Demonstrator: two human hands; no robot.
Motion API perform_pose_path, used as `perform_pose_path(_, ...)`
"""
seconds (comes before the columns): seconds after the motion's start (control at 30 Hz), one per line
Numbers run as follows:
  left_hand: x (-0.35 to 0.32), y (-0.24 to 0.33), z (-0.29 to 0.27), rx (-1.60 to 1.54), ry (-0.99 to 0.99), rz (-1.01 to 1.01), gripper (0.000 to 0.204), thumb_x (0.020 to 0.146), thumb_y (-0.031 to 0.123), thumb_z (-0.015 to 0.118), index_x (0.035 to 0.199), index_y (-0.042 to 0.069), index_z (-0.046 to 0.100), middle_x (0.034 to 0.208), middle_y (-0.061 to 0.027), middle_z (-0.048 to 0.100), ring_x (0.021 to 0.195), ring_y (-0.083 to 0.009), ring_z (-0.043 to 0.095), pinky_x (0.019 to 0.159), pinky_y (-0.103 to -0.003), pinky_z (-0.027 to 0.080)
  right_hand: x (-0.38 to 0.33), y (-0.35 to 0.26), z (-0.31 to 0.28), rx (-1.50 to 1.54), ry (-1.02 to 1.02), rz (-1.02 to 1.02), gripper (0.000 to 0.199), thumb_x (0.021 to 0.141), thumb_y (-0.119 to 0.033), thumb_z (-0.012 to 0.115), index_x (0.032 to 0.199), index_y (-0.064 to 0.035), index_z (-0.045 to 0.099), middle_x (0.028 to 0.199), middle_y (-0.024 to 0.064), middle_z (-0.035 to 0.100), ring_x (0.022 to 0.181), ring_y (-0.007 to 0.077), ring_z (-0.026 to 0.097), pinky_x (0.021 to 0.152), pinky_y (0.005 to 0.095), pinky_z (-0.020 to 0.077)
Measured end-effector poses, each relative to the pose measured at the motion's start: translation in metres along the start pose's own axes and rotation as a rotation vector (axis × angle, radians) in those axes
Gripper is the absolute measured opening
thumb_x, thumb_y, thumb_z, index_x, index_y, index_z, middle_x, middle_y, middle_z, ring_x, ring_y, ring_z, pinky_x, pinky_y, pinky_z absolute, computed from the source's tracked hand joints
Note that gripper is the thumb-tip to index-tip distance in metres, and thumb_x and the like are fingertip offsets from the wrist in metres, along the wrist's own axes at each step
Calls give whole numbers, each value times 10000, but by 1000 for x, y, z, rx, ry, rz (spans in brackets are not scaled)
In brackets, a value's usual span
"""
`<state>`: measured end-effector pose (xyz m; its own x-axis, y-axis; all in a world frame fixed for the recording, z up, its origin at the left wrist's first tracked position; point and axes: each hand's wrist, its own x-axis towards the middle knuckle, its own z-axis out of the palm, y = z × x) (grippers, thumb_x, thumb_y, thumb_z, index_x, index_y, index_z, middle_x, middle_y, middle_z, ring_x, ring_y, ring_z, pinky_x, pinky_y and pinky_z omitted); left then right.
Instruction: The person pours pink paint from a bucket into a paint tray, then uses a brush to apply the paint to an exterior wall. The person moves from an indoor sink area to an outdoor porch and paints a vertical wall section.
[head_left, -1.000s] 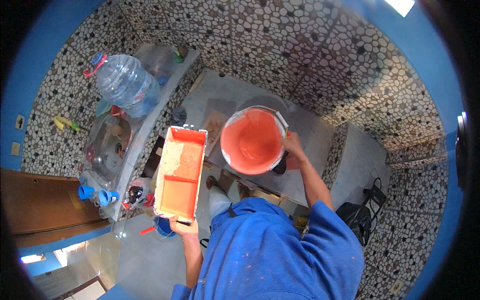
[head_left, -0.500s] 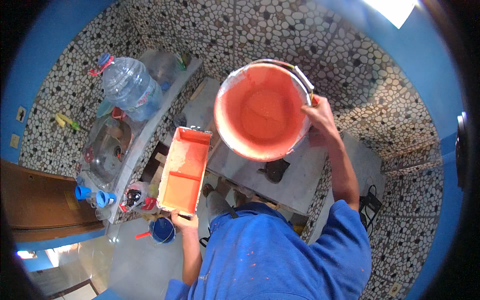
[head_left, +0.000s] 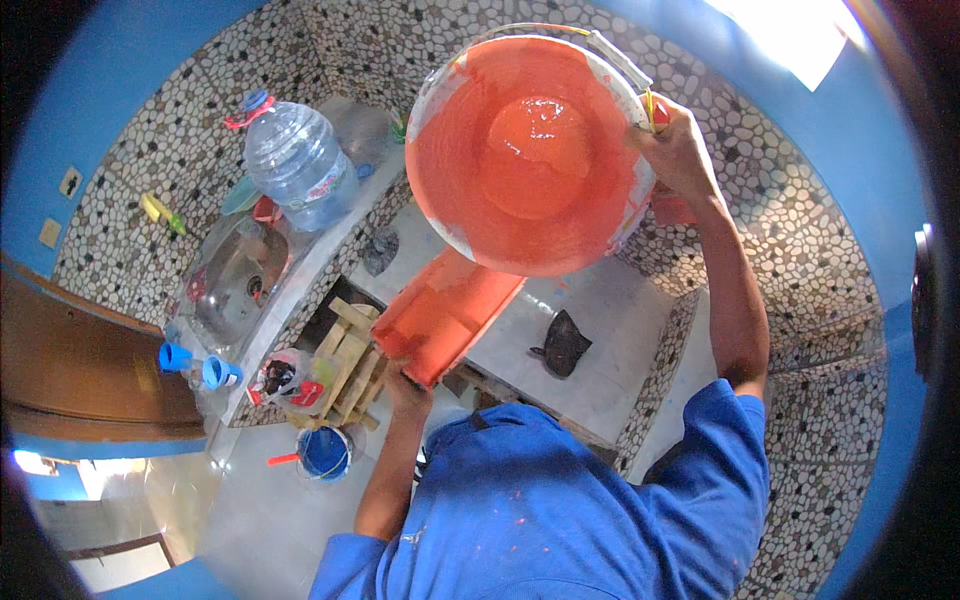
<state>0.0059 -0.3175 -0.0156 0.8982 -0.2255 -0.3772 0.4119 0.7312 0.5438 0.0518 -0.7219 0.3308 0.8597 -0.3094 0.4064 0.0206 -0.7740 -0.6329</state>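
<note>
My right hand grips the rim of a large paint bucket at its right side, beside the wire handle. The bucket is coated inside with orange paint, and a wet, shiny pool shows at its bottom. Its mouth faces me. Below it, my left hand is closed on the near end of an orange paint tray. The tray slants up to the right, and the bucket's lower rim covers its far end. Whether the two touch, I cannot tell.
At the left a large clear water bottle stands on the counter by a metal sink. Blue cups sit near the counter's end. A blue paint pail is on the floor beside a wooden stool. A black plastic bag lies on the grey slab.
The bucket has risen and come closer, its mouth tipped more toward me. The tray has swung to slant rightward, its far end now beneath the bucket's rim. Both hands keep their hold.
</note>
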Motion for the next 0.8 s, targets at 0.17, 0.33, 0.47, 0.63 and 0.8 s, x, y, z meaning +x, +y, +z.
perform_pose_path(0.17, 0, -9, 36, -142, 18, -93, 607, 797, 237, 607, 1368, 76, 484, 1219, -87, 633, 1013, -297, 697, 682, -428, 619, -2, -28, 22, -30, 71, -62, 293, 814, -120, 681, 1099, -51, 674, 855, 161, 732, 764, 228, 705, 738, 386, 556)
perform_pose_path(0.33, 0, -8, 62, -105, -111, -54, 585, 804, 218, 609, 1359, 83, 483, 1237, -88, 625, 1014, -301, 700, 696, -428, 620, -9, -58, 30, -113, 52, -38, 274, 820, -151, 670, 1078, -58, 660, 849, 214, 715, 761, 330, 723, 727, 420, 555)
perform_pose_path(0.47, 9, -11, 64, -74, -112, -66, 676, 781, 231, 616, 1432, 112, 477, 1341, -91, 604, 1237, -307, 620, 978, -455, 577, -16, -69, 38, -139, 45, -49, 257, 829, -175, 662, 1060, -64, 653, 834, 235, 702, 780, 397, 718, 727, 433, 555)
perform_pose_path(0.63, 10, -5, 72, -48, -90, -92, 669, 773, 207, 611, 1423, 106, 483, 1327, -90, 612, 1232, -304, 623, 1004, -472, 561, -19, -73, 42, -192, 23, -56, 229, 832, -181, 661, 1030, -66, 644, 813, 233, 697, 776, 404, 715, 723, 437, 551)
perform_pose_path(0.8, 12, -4, 79, -114, -128, -103, 671, 761, 200, 619, 1414, 107, 494, 1325, -81, 618, 1223, -301, 628, 1011, -477, 555, -23, -72, 50, -214, 68, -104, 189, 835, -161, 678, 980, -50, 629, 736, 172, 647, 676, 276, 650, 668, 397, 526)
